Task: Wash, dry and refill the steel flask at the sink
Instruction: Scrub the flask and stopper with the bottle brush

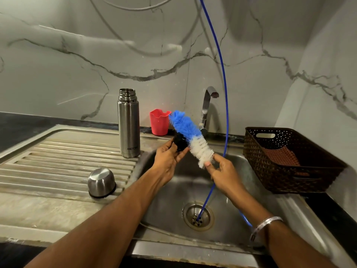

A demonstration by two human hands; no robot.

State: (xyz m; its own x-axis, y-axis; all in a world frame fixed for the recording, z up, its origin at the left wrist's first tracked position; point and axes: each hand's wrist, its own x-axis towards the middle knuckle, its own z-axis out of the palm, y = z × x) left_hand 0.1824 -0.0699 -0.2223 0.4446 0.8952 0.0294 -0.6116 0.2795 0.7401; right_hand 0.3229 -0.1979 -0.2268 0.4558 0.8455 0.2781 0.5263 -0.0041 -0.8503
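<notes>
From my head camera, looking down at the sink [228, 192], I am in the washing part of the job, and at this moment it is the small black stopper [180, 142] I am scrubbing, not the flask body. My left hand [168, 157] holds the stopper, fingers and thumb curled round it, above the left edge of the basin. My right hand [222, 171] pinches the bottle brush [190, 135] at the lower, white end of its bristles; the blue bristles slant up and to the left, lying against the stopper.

The steel flask [129, 124] stands upright and open on the draining board [63, 157], just beside the basin's left rim, well apart from both hands. Its steel cup [101, 182] sits upside down on the ribs nearer to me. Behind are a red cup [159, 122] and the tap [207, 107]; I see no water running from it. A thin blue hose [224, 89] hangs down into the drain. To the right, a brown basket [286, 161] holds a folded cloth [282, 156].

I judge the wash is only partly done: rinsing, drying and refilling remain. Next I would need to set the stopper down, bring the flask over the basin and steer the brush straight down its narrow neck.
</notes>
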